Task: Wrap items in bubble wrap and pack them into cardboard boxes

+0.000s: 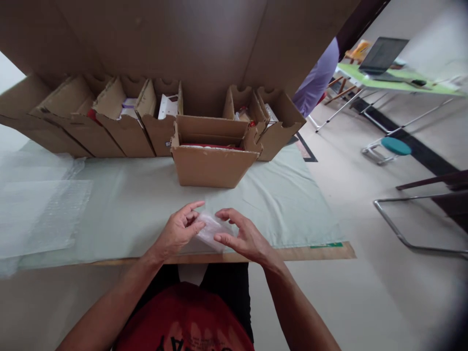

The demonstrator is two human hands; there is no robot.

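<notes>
the clear packet (212,233), which looks like thin see-through wrap folded over on itself, is at the near side of the bench (292,254), above the pale green cloth (124,200) and between the two hands. the left hand (181,228) has its grip closed on the packet's left end, the thumb pressed on top and the index finger reaching past it. the right hand (243,236) comes in from the right with its grip apart, thumb nearer and fingers farther, around the right end; whether the skin touches there i cannot tell. what lies inside the wrap, if anything, is too blurred to make out.

it should handle as something light and soft, giving under the thumb, with a slick surface that could slide or spring open if held loosely. a flat pinch over the folded ends seems the best hold, gentle in case the contents are fragile.

just beyond stands an open cardboard box (215,168) with something red and white inside; behind it more boxes (122,134) line the far side. loose clear sheets (40,209) lie at the left.
</notes>
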